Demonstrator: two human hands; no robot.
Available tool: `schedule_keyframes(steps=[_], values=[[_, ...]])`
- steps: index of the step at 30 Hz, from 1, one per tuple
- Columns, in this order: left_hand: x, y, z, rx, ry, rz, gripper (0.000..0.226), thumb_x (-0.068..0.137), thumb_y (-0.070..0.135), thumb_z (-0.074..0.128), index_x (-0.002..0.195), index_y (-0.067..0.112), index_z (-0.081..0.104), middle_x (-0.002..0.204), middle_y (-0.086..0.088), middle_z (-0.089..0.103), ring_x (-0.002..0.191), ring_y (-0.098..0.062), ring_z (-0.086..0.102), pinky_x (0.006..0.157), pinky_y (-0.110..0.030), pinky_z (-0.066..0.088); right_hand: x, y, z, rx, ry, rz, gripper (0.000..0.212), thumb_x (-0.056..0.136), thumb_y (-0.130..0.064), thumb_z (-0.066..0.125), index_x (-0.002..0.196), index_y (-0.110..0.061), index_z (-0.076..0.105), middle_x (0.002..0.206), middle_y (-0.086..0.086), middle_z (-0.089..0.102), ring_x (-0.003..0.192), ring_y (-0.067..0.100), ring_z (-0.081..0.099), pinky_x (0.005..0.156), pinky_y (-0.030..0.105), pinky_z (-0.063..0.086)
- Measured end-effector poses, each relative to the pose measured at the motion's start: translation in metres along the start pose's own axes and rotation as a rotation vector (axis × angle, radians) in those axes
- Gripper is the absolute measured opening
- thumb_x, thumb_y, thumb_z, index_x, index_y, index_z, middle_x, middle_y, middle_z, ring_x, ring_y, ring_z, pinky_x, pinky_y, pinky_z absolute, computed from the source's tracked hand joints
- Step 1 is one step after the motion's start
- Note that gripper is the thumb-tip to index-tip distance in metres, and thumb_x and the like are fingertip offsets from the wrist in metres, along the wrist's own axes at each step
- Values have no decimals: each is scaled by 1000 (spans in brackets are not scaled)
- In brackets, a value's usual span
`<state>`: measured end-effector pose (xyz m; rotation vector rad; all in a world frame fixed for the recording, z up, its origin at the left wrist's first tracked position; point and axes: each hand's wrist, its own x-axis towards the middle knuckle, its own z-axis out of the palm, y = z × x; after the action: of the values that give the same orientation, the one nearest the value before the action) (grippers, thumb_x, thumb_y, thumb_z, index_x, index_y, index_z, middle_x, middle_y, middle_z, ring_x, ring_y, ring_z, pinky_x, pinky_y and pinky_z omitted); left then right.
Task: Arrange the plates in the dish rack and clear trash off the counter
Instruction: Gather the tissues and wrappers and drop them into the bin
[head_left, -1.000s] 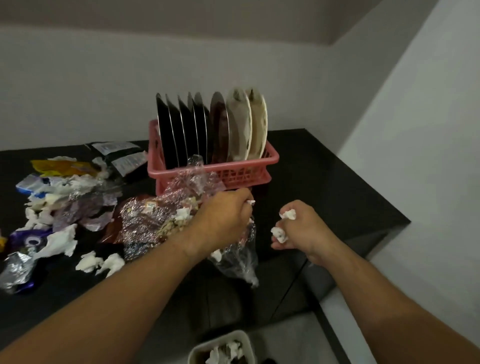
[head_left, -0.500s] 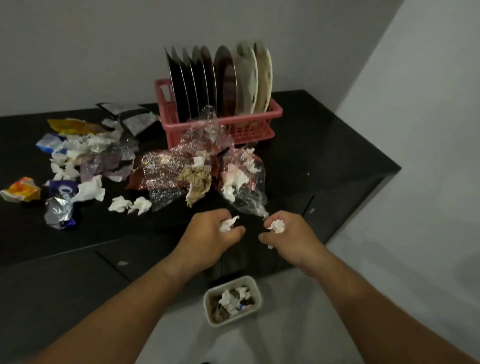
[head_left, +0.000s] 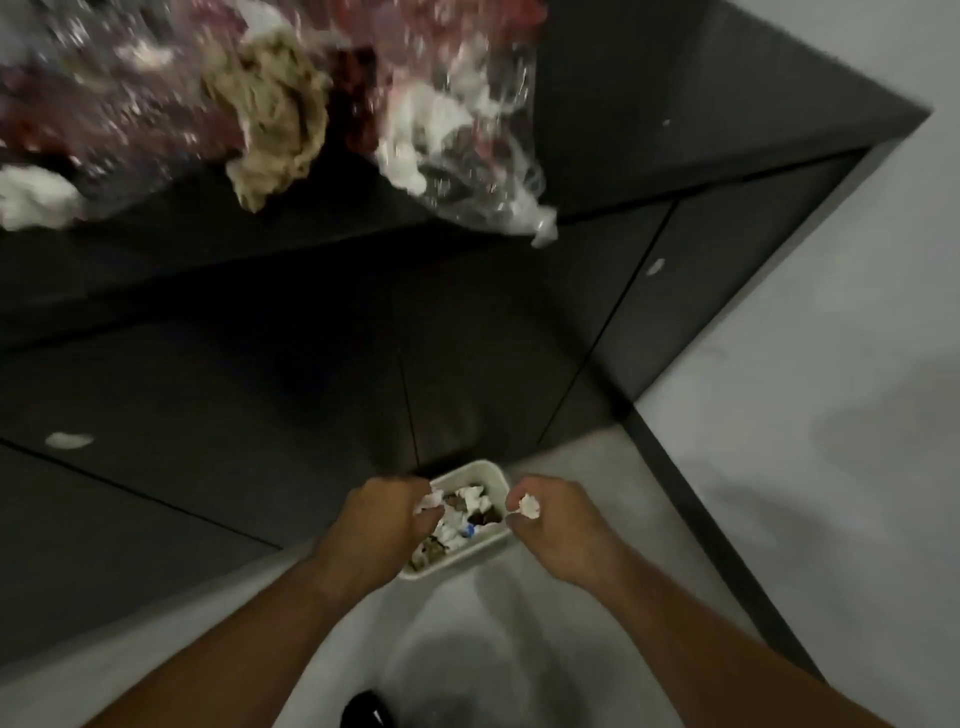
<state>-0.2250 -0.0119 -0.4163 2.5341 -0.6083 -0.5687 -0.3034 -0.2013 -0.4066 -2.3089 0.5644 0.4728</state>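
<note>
Hanging above the bin (head_left: 475, 466) on the near floor, a tissue (head_left: 430, 501) is pinched by the curled left hand (head_left: 382, 519) and a wad (head_left: 529, 505) by the right hand (head_left: 558, 530). More trash (head_left: 275, 114) is seen on the far counter (head_left: 675, 130).

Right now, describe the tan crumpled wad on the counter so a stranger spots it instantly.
Look at the black counter across the top, near its front edge. The tan wad lies between a white tissue on the left and a clear plastic bag on the right. It alone is dull beige; its neighbours are white or shiny.
</note>
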Motion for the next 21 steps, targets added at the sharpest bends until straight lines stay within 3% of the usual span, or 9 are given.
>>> schedule_keyframes(steps=[3, 7, 10, 13, 15, 17, 19, 21], values=[[26, -46, 55, 65, -18, 14, 22, 93, 35, 59, 90, 14, 65, 93, -5, 64, 85, -22, 62, 72, -31, 45, 60, 33, 57, -105, -34, 4, 10, 91, -18, 60, 95, -22, 68, 104, 5, 68, 93, 22, 64, 79, 29, 50], [52, -110, 126, 142, -26, 48, 22, 95, 39, 55, 93, 20, 65, 95, 0, 62, 87, -20, 62, 73, -31, 46, 140, 76, 134, -219, -95, -27, 18, 93, -19, 60, 108, -22, 68, 115, 3, 63, 101, 23, 61, 76, 24, 43], [72, -150, 165, 200, -19, 31, 21, 94, 43, 53, 88, 25, 61, 89, 4, 56, 83, -17, 61, 69, -29, 45, 195, 100, 187, -235, -138, -46, 27, 94, -15, 60, 119, -23, 65, 124, 3, 61, 109, 23, 60, 85, 27, 48], [90, -172, 192, 246, -7, 51, 18, 94, 42, 51, 89, 27, 61, 89, 7, 54, 84, -16, 60, 69, -28, 45, 230, 116, 226, -259, -196, -83, 46, 91, -14, 63, 134, -28, 55, 136, 3, 52, 118, 26, 56, 96, 39, 51], [102, -177, 208, 271, 22, 83, 20, 94, 42, 50, 97, 27, 63, 96, 6, 57, 87, -17, 61, 71, -28, 45, 241, 123, 236, -275, -206, -104, 55, 89, -11, 63, 139, -31, 50, 140, 2, 49, 122, 26, 54, 99, 41, 50], [118, -176, 226, 309, 14, 117, 22, 95, 39, 48, 101, 25, 63, 102, 3, 60, 93, -18, 61, 74, -27, 42, 244, 129, 232, -271, -194, -120, 52, 89, -7, 62, 136, -29, 57, 137, 1, 55, 118, 22, 57, 97, 34, 51], [137, -171, 249, 379, -45, 143, 24, 96, 33, 47, 106, 20, 64, 111, -2, 62, 99, -21, 62, 79, -30, 45, 240, 136, 218, -265, -157, -118, 43, 90, -8, 63, 129, -27, 63, 129, 0, 63, 108, 18, 61, 87, 27, 50], [155, -167, 275, 467, -150, 155, 26, 97, 26, 46, 115, 15, 62, 121, -7, 58, 105, -25, 61, 81, -35, 49, 231, 142, 203, -254, -92, -113, 39, 94, -14, 60, 130, -28, 62, 130, -1, 63, 110, 19, 61, 91, 27, 50]])
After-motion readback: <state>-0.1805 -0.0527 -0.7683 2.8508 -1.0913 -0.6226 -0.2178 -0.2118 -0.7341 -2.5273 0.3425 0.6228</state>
